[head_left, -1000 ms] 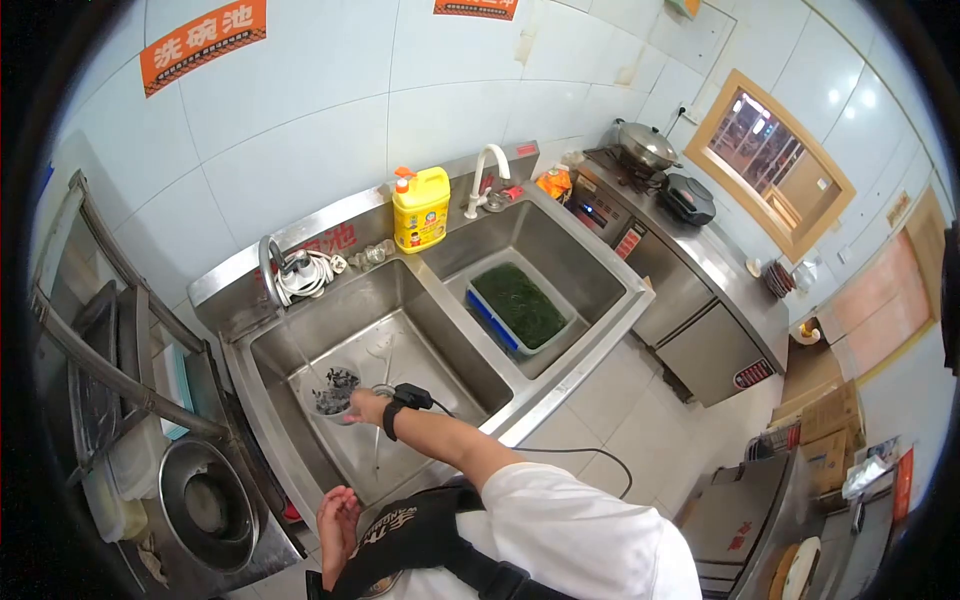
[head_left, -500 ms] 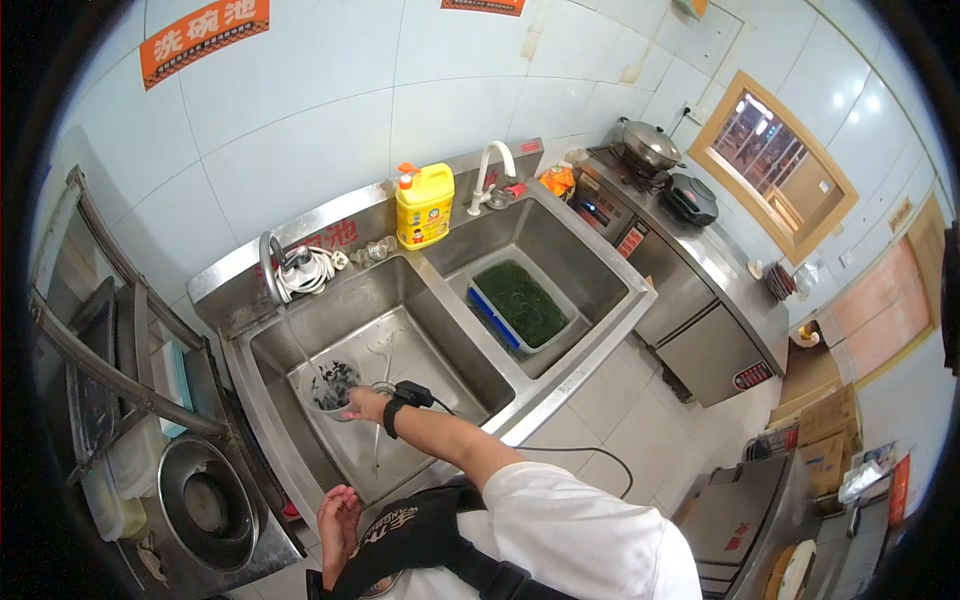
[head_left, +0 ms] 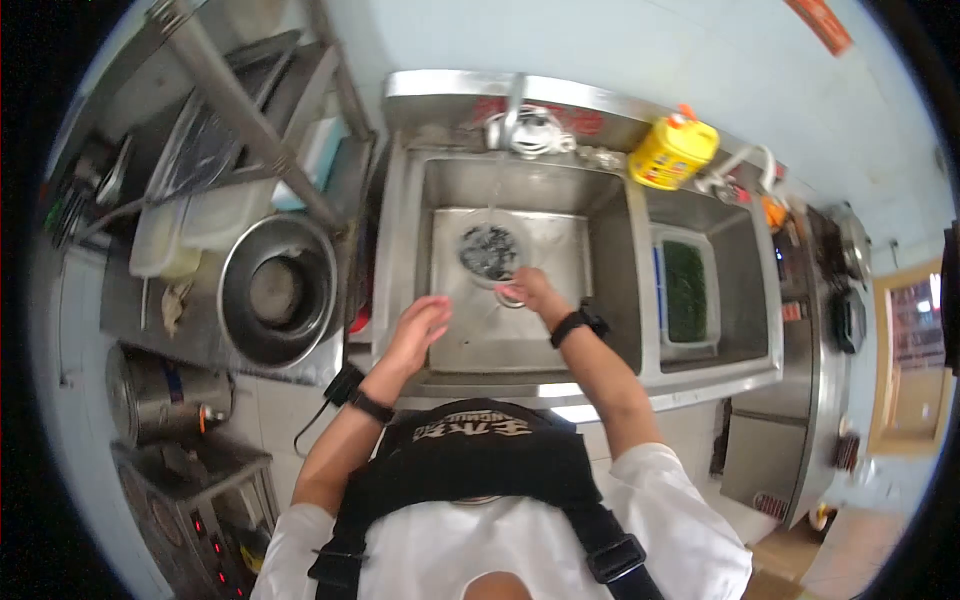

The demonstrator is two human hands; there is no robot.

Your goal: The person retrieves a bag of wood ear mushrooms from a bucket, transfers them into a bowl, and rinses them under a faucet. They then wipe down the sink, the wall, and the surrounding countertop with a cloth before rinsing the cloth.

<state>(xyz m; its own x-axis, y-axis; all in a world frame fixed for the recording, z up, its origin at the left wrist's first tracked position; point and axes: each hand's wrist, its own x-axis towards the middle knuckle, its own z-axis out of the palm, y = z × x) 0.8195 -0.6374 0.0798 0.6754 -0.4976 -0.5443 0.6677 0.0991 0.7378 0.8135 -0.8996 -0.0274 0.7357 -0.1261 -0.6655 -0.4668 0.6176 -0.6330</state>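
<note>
A round clear container [head_left: 490, 250] with dark pieces in water sits in the left sink basin [head_left: 560, 340]. A thin stream runs into it from the metal faucet [head_left: 515, 110]. My right hand [head_left: 530, 290] is at the container's lower right rim, its fingers closed on that edge. Over the front left part of the basin hangs my left hand [head_left: 420, 325], fingers apart and holding nothing.
In the right basin, a tub of dark green strands [head_left: 685, 290]. Behind the basins are a yellow jug [head_left: 673, 150], a white faucet [head_left: 740, 165] and a coiled white cord [head_left: 540, 132]. A large metal bowl [head_left: 277, 290] stands on the left counter.
The view has turned, so the sink now lies straight ahead. My left hand has moved from beside the sink to over its front edge. My right hand stays at the container.
</note>
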